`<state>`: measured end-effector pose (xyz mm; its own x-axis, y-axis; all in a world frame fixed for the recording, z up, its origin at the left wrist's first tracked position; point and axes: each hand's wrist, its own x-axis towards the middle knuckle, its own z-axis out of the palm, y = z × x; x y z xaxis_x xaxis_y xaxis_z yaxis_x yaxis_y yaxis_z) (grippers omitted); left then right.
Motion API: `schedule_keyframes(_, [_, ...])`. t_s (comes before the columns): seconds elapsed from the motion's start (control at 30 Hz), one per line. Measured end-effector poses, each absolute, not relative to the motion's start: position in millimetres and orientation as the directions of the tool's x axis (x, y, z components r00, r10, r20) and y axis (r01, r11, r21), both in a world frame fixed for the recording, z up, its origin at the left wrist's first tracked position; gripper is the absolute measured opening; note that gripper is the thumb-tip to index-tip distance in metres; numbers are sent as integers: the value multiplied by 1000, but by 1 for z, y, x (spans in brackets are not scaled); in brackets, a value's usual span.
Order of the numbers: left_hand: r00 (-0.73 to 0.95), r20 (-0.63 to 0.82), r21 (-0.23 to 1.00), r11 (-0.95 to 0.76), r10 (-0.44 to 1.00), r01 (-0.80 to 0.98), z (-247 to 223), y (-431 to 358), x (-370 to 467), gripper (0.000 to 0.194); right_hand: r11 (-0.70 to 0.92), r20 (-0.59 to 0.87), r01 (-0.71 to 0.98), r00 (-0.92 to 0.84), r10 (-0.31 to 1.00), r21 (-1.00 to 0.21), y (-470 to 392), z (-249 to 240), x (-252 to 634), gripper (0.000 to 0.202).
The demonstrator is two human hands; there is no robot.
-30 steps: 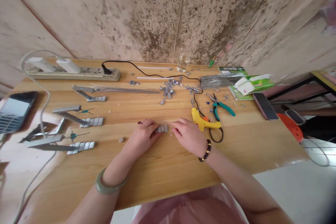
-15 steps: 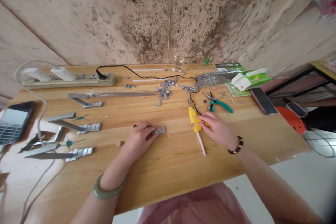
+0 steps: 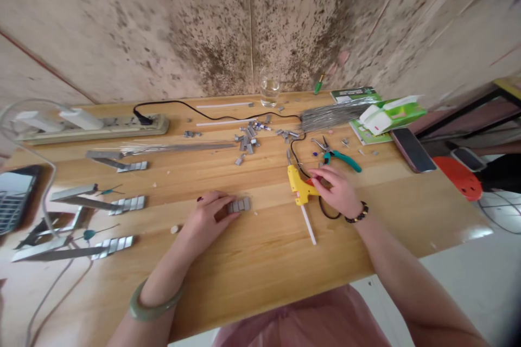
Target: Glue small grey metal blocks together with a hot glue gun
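My left hand (image 3: 209, 219) rests on the table with its thumb and fingers closed around one end of a short row of small grey blocks (image 3: 241, 205). My right hand (image 3: 336, 191) has its thumb and fingertips drawn together at the orange trigger of a yellow glue gun (image 3: 299, 184). The gun lies on its side with its nozzle pointing away from me. A white glue stick (image 3: 308, 223) sticks out of its back toward me. Part of the handle shows below my fingers, and a black cable loops beside it.
Loose grey blocks (image 3: 246, 141) lie behind, beside teal-handled pliers (image 3: 344, 160) and a wire bundle (image 3: 334, 115). A glass of water (image 3: 269, 92) stands by the wall. Bent grey pieces (image 3: 116, 249) lie left, below a power strip (image 3: 157, 126). A phone (image 3: 413, 150) sits right.
My right hand has shifted slightly right and up from the gun's body, uncovering the trigger, part of the handle and a cable loop. My left hand stays at the blocks. The view has shifted slightly.
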<state>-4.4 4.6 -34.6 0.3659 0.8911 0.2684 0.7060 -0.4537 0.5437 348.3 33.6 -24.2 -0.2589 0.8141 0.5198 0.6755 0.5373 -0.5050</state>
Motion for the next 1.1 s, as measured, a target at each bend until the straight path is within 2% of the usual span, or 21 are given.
schedule_keyframes(0.3, [430,312,461,-530,847,711,-33,4,-1,21,501,472,652,-240,848,-569,27,-24,352,20])
schedule_keyframes(1.1, [433,310,455,-533,846,714,-28,1,5,21,471,428,636,-235,873,-611,27,-24,352,19])
